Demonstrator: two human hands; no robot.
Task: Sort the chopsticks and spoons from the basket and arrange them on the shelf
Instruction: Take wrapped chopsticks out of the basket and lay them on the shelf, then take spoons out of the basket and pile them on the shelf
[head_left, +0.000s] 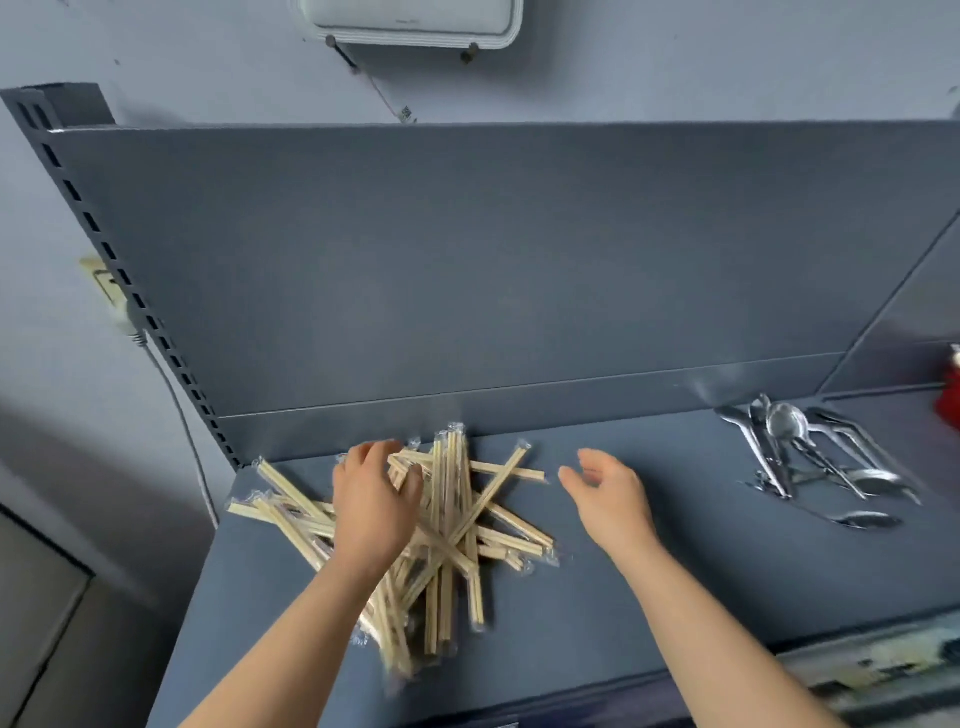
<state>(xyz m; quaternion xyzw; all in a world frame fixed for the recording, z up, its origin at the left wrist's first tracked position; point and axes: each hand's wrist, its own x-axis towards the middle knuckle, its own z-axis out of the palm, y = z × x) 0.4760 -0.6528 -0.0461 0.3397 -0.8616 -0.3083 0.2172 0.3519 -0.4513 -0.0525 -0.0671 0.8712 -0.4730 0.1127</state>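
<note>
Dozens of wrapped wooden chopsticks (457, 525) lie in a crisscross pile on the left part of the grey shelf (649, 587), the far ends of some touching the back panel (467, 260). The left hand (374, 509) rests palm down on the left half of the pile. Its fingers are bent over the sticks and its thumb lies against them, but I cannot tell whether it truly grips any. The right hand (613, 499) hovers just to the right of the pile, fingers loose and spread, palm turned toward the pile, holding nothing. Well to the right of the pile, on the same shelf, lies a loose cluster of metal spoons (810, 457), handles pointing in different directions. Farther right of the pile, at the picture's edge, stands a red thing (950, 395), mostly cut off. Left of the pile, beyond the shelf's slotted upright (130, 291), a cable (176, 395) hangs down the wall from a socket (104, 286).
</note>
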